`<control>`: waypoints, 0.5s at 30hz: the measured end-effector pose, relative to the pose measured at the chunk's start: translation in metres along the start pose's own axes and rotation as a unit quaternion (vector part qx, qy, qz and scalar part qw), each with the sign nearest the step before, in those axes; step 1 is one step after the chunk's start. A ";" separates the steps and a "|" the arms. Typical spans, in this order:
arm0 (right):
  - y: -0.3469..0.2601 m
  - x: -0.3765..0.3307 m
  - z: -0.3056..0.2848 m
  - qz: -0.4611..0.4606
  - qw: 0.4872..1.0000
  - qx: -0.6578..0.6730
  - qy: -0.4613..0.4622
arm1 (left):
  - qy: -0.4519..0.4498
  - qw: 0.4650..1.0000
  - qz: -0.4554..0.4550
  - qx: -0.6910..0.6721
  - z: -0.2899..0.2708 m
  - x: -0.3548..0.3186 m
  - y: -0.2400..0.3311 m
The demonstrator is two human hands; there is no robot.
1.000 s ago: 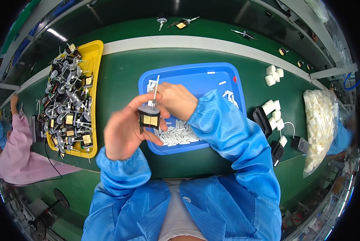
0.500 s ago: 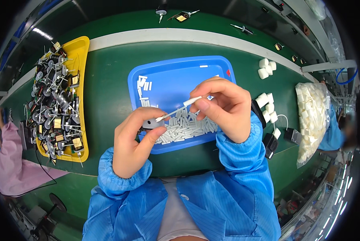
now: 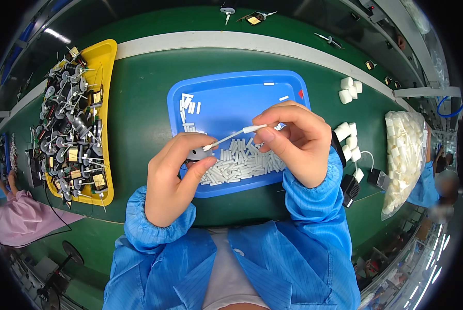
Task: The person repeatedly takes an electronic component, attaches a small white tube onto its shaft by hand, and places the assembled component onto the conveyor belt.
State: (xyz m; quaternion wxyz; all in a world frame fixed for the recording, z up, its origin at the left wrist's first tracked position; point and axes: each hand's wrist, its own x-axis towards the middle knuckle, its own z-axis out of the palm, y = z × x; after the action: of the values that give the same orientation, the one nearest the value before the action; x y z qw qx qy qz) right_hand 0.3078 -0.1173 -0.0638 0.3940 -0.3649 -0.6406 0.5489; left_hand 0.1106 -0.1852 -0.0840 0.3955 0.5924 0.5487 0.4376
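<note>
Yellow and heaped with disc-and-shaft parts (image 3: 68,124), a plastic tray (image 3: 107,64) stands at the left; beside it the left hand (image 3: 170,173) grips another part at its grey disc (image 3: 197,154), the white shaft (image 3: 226,138) slanting up to a white sleeve (image 3: 253,128), apparently started on the tip, though how far is hard to tell. Loose sleeves (image 3: 236,165) remain unfitted in the blue tray (image 3: 231,78), partly hidden by both hands, while the right hand (image 3: 301,142) pinches the sleeve between thumb and finger. Farther right, white blocks (image 3: 346,96), a black device (image 3: 350,190) and a clear bag (image 3: 404,160) lie apart from the hands, out of their way.
</note>
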 end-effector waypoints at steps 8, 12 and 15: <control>0.007 0.005 0.005 -0.009 0.997 -0.072 -0.030 | -0.022 0.997 0.039 0.064 0.001 0.008 0.006; 0.016 0.006 0.010 -0.035 0.993 -0.105 -0.029 | -0.012 0.991 0.077 0.105 0.006 0.015 0.002; 0.016 0.009 0.009 -0.020 0.986 -0.158 -0.053 | -0.019 0.984 0.121 0.129 0.008 0.021 0.002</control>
State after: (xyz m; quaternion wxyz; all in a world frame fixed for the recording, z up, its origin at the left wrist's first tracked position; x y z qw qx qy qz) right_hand 0.2967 -0.1111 -0.0795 0.3076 -0.3804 -0.7462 0.4515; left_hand 0.1195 -0.1639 -0.0832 0.2703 0.7090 0.5170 0.3962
